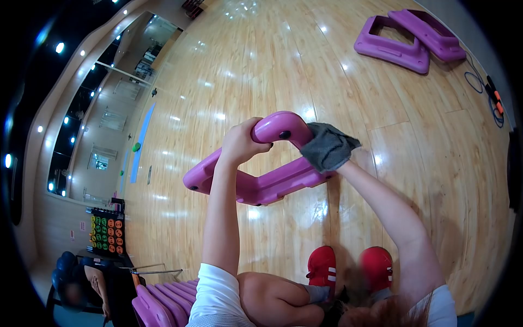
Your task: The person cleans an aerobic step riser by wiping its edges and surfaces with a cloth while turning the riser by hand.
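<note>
One purple frame (282,124) is in work now, held tilted in front of the person, above the wooden floor (272,49). Whether its low edge touches the floor, I cannot tell. The left hand (243,143) is closed around the rounded end of this frame, beside a small black foot (284,134). The right hand is covered by a dark grey cloth (327,147), which is against the other side of the same end. Its fingers are hidden, so I cannot tell how far they are closed.

As I judge, the contact of cloth and frame is under way at this end only; the far long side has no cloth on it. If other parts are already treated, the surface does not show it.

Around the feet there are two red shoes (322,267). Further, near the wall, two more purple frames (393,51) lie on the floor, one partly over the other, with a blue cord (473,87) beside them. At the lower left, several purple pieces (154,309) stand close together in a row. I cannot tell which of these are finished and which are left.

Beyond this row are another person (95,278) and a rack (109,231) with green and orange round things.
</note>
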Demonstrator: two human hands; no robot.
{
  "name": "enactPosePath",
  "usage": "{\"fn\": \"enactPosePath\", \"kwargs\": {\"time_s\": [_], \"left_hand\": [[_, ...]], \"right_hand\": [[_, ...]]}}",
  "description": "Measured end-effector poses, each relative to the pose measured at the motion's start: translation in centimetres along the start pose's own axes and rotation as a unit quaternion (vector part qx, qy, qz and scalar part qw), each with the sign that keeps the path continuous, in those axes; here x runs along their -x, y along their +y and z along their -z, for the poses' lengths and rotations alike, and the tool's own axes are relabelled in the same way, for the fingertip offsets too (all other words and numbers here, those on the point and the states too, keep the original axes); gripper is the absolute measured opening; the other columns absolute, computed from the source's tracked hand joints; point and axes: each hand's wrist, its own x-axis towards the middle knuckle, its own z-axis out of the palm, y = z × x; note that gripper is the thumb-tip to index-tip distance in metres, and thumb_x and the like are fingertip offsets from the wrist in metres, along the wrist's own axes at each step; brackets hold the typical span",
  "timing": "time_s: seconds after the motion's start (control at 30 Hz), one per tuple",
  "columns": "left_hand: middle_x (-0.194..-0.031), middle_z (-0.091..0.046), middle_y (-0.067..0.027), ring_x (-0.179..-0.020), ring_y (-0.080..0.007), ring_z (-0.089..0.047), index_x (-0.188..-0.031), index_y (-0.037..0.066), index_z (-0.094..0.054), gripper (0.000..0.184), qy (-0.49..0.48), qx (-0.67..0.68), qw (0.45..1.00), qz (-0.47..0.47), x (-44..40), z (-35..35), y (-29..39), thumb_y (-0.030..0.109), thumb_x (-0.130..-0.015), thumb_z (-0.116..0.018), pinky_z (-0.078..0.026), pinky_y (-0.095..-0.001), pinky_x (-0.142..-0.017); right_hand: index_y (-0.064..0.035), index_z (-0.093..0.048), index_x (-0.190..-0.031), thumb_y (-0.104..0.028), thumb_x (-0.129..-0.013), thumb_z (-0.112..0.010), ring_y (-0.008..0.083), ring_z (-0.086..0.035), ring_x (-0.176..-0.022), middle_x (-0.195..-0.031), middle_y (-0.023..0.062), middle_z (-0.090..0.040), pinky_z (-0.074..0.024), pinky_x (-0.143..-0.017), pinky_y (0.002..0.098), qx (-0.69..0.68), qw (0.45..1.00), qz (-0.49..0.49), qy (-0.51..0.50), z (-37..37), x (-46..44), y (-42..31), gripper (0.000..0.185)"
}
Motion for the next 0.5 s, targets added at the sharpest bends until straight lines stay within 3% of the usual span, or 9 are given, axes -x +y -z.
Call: {"fn": "enactPosePath", "kwargs": {"time_s": [0.03, 0.1, 0.13, 0.23, 0.37, 0.5], "left_hand": [[-0.092, -0.067, -0.0114, -0.085, -0.0285, -0.063, -0.107, 0.010, -0.062, 0.055, 0.000, -0.001, 1.000, -0.003, 0.1, 0.1, 0.3, 0.024, -0.055, -0.075, -0.050, -0.0366, -0.075], [-0.092, -0.067, -0.0113, -0.085, -0.0284, -0.063, -0.107, 0.011, -0.062, 0.055, 0.000, -0.002, 1.000, -0.003, 0.4, 0.2, 0.7, 0.024, -0.055, -0.075, -0.050, -0.0366, -0.076], [-0.092, -0.067, -0.0114, -0.085, -0.0284, -0.063, -0.107, 0.011, -0.062, 0.055, -0.002, -0.004, 1.000, -0.002, 0.4, 0.1, 0.8, 0.025, -0.056, -0.075, -0.050, -0.0366, -0.076], [-0.092, -0.067, -0.0112, -0.086, -0.0283, -0.063, -0.107, 0.011, -0.062, 0.055, -0.001, -0.003, 1.000, -0.009, 0.4, 0.0, 0.3, 0.025, -0.056, -0.075, -0.050, -0.0364, -0.075], [-0.092, -0.067, -0.0107, -0.086, -0.0281, -0.063, -0.108, 0.012, -0.062, 0.055, -0.002, 0.018, 1.000, -0.020, 0.0, -0.3, -0.2, 0.026, -0.056, -0.075, -0.050, -0.0361, -0.075], [-0.091, -0.067, -0.0109, -0.085, -0.0280, -0.064, -0.108, 0.011, -0.062, 0.054, -0.006, 0.010, 1.000, -0.013, 0.0, -0.1, 0.2, 0.025, -0.057, -0.075, -0.050, -0.0361, -0.074]], "right_hand": [[-0.0053, -0.062, -0.095, -0.035, -0.071, -0.066, 0.0295, -0.062, -0.087, -0.092, 0.0138, -0.065, -0.0480, -0.077, 0.0374, 0.000, 1.000, 0.000, -0.001, 0.1, -0.2, -1.2, 0.038], [-0.0068, -0.062, -0.097, -0.038, -0.068, -0.070, 0.0294, -0.061, -0.088, -0.093, 0.0136, -0.064, -0.0478, -0.079, 0.0373, -0.101, 0.987, 0.076, 0.102, -0.1, -0.6, -2.9, 0.044], [-0.0075, -0.061, -0.099, -0.042, -0.066, -0.072, 0.0291, -0.060, -0.090, -0.097, 0.0137, -0.063, -0.0472, -0.081, 0.0374, -0.035, 0.974, 0.128, 0.182, -0.7, -1.2, -3.1, 0.049], [-0.0069, -0.060, -0.102, -0.043, -0.064, -0.074, 0.0293, -0.059, -0.093, -0.101, 0.0142, -0.062, -0.0467, -0.083, 0.0375, -0.020, 0.975, 0.160, 0.152, -0.6, -1.5, -2.9, 0.055], [-0.0058, -0.063, -0.094, -0.032, -0.063, -0.071, 0.0307, -0.060, -0.090, -0.091, 0.0149, -0.063, -0.0477, -0.081, 0.0372, -0.038, 0.997, 0.034, 0.049, 1.1, -1.2, -5.0, 0.041], [-0.0051, -0.064, -0.090, -0.028, -0.064, -0.068, 0.0313, -0.061, -0.087, -0.088, 0.0157, -0.064, -0.0483, -0.078, 0.0376, 0.041, 0.993, 0.076, 0.085, -1.5, 0.1, -0.6, 0.035]]}}
